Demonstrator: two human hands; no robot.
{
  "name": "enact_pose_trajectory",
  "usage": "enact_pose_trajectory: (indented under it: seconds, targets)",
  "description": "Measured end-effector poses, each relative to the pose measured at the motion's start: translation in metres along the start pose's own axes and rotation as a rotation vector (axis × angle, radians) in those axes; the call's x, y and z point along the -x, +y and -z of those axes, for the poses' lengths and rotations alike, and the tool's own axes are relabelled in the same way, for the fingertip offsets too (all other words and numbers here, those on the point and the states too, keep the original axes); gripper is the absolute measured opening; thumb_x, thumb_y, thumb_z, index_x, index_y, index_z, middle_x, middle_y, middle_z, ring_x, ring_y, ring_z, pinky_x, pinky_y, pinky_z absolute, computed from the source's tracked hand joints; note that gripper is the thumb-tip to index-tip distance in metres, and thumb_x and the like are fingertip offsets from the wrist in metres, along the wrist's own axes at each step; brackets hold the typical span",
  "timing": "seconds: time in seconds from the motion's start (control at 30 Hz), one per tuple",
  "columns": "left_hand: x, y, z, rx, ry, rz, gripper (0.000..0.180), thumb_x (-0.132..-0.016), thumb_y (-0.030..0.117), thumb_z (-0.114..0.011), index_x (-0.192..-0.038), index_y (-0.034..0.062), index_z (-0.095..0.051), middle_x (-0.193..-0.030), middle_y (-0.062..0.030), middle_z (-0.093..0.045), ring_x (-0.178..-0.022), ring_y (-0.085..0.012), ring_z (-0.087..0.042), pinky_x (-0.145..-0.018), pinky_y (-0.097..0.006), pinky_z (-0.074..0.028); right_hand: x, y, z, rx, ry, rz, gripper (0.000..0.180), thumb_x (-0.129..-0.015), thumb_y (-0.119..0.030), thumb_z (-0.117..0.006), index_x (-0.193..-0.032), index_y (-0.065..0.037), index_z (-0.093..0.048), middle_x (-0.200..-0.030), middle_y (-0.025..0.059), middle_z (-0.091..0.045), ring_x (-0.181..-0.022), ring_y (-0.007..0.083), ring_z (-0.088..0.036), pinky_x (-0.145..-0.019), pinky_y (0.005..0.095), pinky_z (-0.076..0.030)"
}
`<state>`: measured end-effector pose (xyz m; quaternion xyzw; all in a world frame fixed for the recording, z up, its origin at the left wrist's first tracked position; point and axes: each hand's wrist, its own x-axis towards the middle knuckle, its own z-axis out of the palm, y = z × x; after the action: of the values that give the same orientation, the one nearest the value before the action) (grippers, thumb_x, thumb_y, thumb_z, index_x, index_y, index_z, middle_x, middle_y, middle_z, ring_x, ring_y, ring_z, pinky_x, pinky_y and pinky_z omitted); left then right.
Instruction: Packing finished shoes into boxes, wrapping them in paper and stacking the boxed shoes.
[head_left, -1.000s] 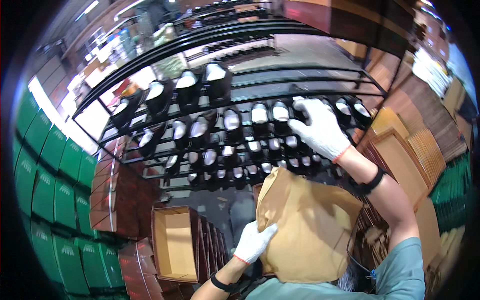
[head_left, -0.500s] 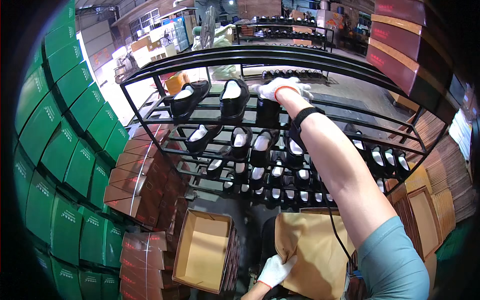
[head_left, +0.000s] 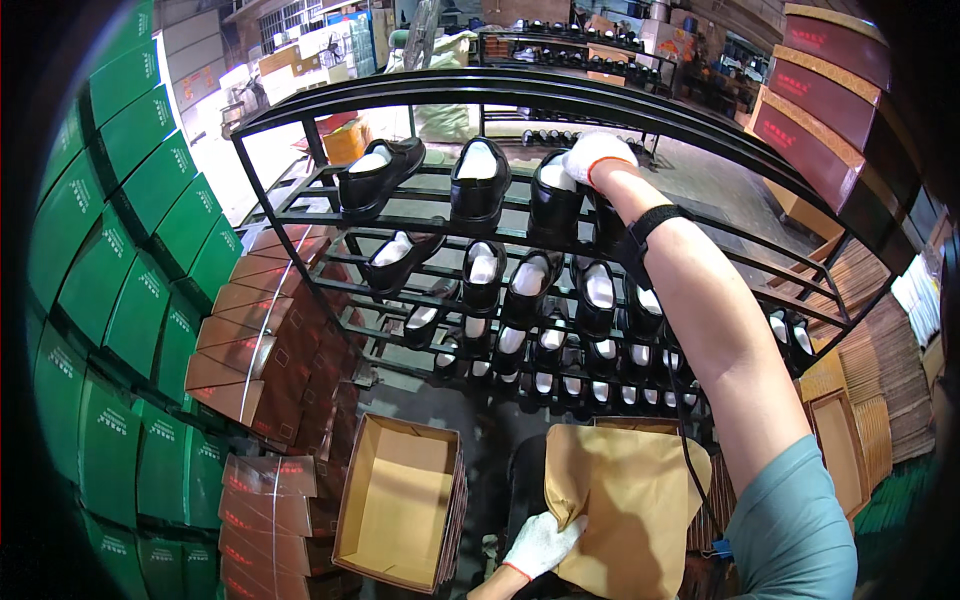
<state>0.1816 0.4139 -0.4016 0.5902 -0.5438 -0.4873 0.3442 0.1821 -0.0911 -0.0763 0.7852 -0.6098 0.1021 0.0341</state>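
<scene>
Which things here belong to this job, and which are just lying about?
Apparently in use:
tan sheet, gripped by the left hand
black shoes on the rack, at the right hand

Apparently just nearby:
green boxes
red-brown boxes
open box

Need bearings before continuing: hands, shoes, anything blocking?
Left hand gripping tan sheet. Right hand at upper-shelf black shoe, grip unclear. Right forearm hiding part of rack.

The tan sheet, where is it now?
The tan sheet is low in the head view, right of the open box, with the left hand gripping its left side.
</scene>
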Motion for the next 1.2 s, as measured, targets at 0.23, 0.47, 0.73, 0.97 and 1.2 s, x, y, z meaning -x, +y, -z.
enact_pose_trajectory:
  seconds: [0.23, 0.47, 0.73, 0.97, 1.2]
  targets:
    - [-0.003, 0.005, 0.000, -0.016, -0.099, 0.145, 0.041, -0.109, 0.046, -0.068, -0.116, 0.0070, -0.075, -0.094, -0.0233, -0.078, -0.091, -0.0447, -0.079, -0.078, -0.049, -0.061, -0.026, 0.000, -0.018, -0.116, 0.007, -0.020, 0.049, -0.096, -0.033, -0.067, -0.129, -0.001, -0.082, -0.136, 0.0247, -0.079, -0.129, 0.0410, -0.076, -0.109, 0.0471, -0.059]
    - [0.003, -0.004, -0.007, 0.024, 0.003, 0.080, 0.044, -0.109, 0.047, -0.068, -0.115, 0.0042, -0.075, -0.096, -0.0300, -0.076, -0.099, -0.0514, -0.074, -0.076, -0.057, -0.059, -0.036, 0.011, -0.020, 0.061, -0.215, 0.086, 0.041, -0.094, -0.025, -0.068, -0.125, -0.003, -0.084, -0.130, 0.0225, -0.081, -0.121, 0.0385, -0.079, -0.100, 0.0471, -0.062]
    - [0.007, 0.002, -0.014, 0.186, 0.136, 0.002, 0.037, -0.107, 0.036, -0.078, -0.112, 0.0000, -0.077, -0.090, -0.0168, -0.079, -0.077, -0.0268, -0.071, -0.073, -0.040, -0.057, 0.077, 0.097, 0.000, -0.109, 0.143, 0.162, 0.037, -0.089, -0.021, -0.072, -0.117, -0.001, -0.085, -0.117, 0.0291, -0.080, -0.117, 0.0450, -0.077, -0.102, 0.0455, -0.062]
    - [0.004, 0.016, 0.023, 0.656, 0.259, 0.199, 0.024, -0.110, 0.021, -0.075, -0.118, -0.0003, -0.077, -0.100, 0.0002, -0.075, -0.090, -0.0100, -0.066, -0.082, -0.031, -0.056, 0.369, 0.196, 0.052, -0.634, 0.113, 0.033, 0.025, -0.104, -0.014, -0.077, -0.119, 0.006, -0.082, -0.101, 0.0035, -0.083, -0.092, 0.0064, -0.068, -0.087, 0.0271, -0.058]
    - [-0.002, 0.018, 0.042, 0.588, 0.238, 0.156, 0.020, -0.113, 0.021, -0.069, -0.118, 0.0021, -0.075, -0.101, 0.0005, -0.073, -0.090, -0.0096, -0.065, -0.082, -0.030, -0.054, 0.549, 0.214, 0.028, -0.630, 0.122, -0.244, 0.037, -0.094, 0.000, -0.076, -0.130, 0.006, -0.079, -0.112, 0.0141, -0.085, -0.104, 0.0177, -0.078, -0.097, 0.0337, -0.060]
